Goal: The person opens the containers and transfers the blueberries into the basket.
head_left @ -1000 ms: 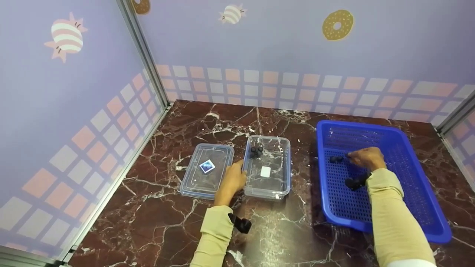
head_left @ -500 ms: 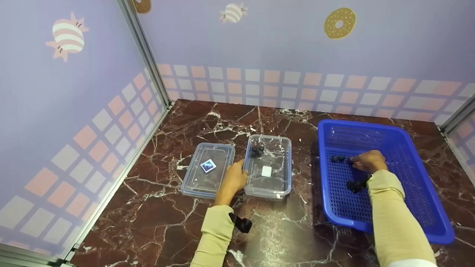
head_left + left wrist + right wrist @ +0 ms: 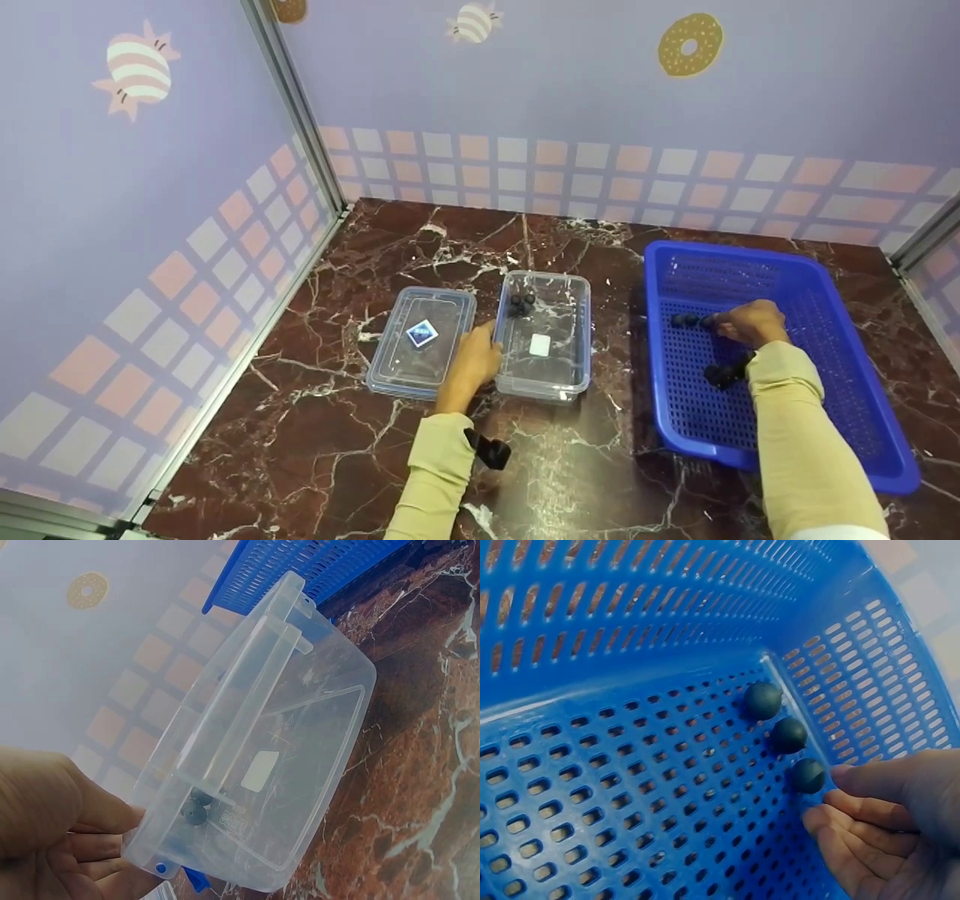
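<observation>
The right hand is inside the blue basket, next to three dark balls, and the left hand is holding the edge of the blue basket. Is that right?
Not quite: the left hand is holding the edge of the clear box, as the left wrist view shows. The right hand is inside the blue basket, next to three dark balls.

You have dark red-brown, stone-look table (image 3: 555,465) in front of you, veined white, glossy, light glaring off near middle. Directly on it, left to right: clear lid (image 3: 422,364) with blue edge, lying flat; clear box (image 3: 544,386) just beside lid, to its right, open side up; blue perforated basket (image 3: 656,360) rightmost, larger than both, strip of tabletop showing between it and box. You also see pale specks toward far side; cannot tell whether loose bits or stone pattern.
</observation>
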### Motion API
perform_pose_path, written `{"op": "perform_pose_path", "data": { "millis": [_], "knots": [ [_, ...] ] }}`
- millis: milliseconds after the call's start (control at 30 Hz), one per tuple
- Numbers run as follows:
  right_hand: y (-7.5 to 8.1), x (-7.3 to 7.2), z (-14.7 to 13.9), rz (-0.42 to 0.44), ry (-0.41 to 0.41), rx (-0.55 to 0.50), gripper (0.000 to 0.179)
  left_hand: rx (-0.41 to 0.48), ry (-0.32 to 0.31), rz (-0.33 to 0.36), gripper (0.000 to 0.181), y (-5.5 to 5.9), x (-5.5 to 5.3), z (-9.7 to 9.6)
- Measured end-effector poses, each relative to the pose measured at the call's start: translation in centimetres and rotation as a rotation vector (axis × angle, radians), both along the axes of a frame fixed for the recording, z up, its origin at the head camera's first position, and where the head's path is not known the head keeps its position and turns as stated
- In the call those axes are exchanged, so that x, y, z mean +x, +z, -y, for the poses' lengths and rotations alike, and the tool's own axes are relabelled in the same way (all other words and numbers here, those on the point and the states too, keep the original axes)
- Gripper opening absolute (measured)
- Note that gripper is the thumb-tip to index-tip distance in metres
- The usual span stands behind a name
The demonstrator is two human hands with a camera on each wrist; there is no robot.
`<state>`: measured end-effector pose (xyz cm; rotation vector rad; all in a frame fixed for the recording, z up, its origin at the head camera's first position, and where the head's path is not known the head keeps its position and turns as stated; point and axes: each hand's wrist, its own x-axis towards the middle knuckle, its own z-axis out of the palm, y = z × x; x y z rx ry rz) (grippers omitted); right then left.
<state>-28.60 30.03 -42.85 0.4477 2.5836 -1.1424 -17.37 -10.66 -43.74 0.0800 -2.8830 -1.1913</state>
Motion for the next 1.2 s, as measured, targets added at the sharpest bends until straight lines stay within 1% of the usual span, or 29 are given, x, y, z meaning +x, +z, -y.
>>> {"op": "perform_pose_path", "data": {
  "millis": [67,100,167,200,267,333,367,433,633,700,833,933,1000,1100,1200],
  "knots": [
    [0.5,0.0,0.0,-0.053,0.033,0.115,0.052,0.003,0.0,-0.005,0.043,0.0,0.0,0.0],
    [0.8,-0.1,0.1,-0.075,0.04,0.132,0.047,0.005,0.0,-0.005,0.043,0.0,0.0,0.1],
    [1.5,-0.2,0.5,-0.101,0.027,0.094,0.039,0.001,0.0,-0.015,0.043,0.0,0.0,0.1],
    [1.9,-0.4,0.8,-0.113,0.021,0.081,0.038,-0.004,0.0,-0.02,0.043,0.0,0.0,0.1],
    [2.7,-0.6,1.4,-0.143,0.019,0.069,0.038,-0.013,-0.001,-0.03,0.043,-0.1,0.0,0.2],
    [3.4,-1.0,2.2,-0.16,-0.001,0.025,0.041,-0.021,0.0,-0.035,0.043,-0.2,0.0,0.2],
    [3.8,-1.1,2.6,-0.178,0.004,0.027,0.042,-0.021,0.001,-0.034,0.043,-0.2,0.0,0.2],
    [4.4,-1.4,3.3,-0.213,0.029,0.036,0.043,-0.021,0.001,-0.035,0.043,-0.2,0.0,0.2],
    [6.0,-2.0,6.1,-0.319,0.098,0.023,0.039,-0.021,0.007,-0.028,0.043,-0.2,0.1,0.3],
    [6.6,-2.1,7.3,-0.358,0.109,0.026,0.036,-0.019,0.01,-0.031,0.043,-0.2,0.2,0.2],
    [7.6,-2.0,10.5,-0.419,0.172,0.035,0.032,-0.016,0.006,-0.05,0.041,-0.3,0.2,0.1],
    [7.9,-1.8,12.9,-0.443,0.222,0.02,0.03,-0.01,0.006,-0.055,0.04,-0.4,0.2,0.1],
    [8.0,-1.7,14.2,-0.44,0.239,0.002,0.028,-0.011,0.007,-0.055,0.04,-0.4,0.2,0.0],
    [7.8,-1.6,16.1,-0.44,0.271,-0.016,0.026,-0.013,0.006,-0.054,0.04,-0.4,0.1,0.0],
    [7.3,-1.5,17.9,-0.435,0.306,0.002,0.023,-0.01,0.002,-0.043,0.041,-0.3,0.0,0.0]
  ]
}}
